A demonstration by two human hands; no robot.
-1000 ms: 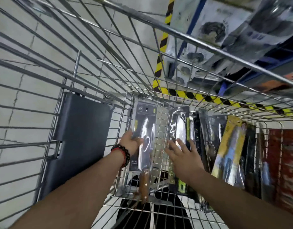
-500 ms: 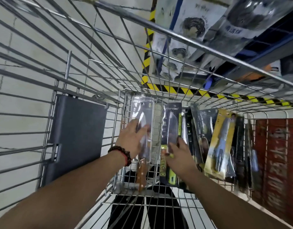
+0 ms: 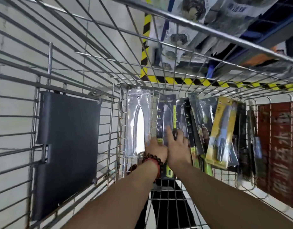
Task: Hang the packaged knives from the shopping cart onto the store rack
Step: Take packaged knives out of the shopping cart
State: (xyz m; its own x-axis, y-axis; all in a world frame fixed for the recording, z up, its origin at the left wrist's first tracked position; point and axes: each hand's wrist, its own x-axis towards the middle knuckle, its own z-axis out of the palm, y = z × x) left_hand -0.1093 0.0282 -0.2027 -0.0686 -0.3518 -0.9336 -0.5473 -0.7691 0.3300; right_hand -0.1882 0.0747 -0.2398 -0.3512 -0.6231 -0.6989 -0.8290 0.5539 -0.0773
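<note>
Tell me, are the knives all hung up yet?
Not yet. Nothing shows as hung; no rack hooks are in view. The left hand and right hand are both on the green-edged pack in the cart. The clear pack, the yellow pack and others still wait there.

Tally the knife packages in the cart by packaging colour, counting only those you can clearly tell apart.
Clear package: 1
Black-and-green package: 1
Yellow package: 1
Dark package with serrated blade: 1
Total: 4; further dark packs behind are too overlapped to count.
</note>
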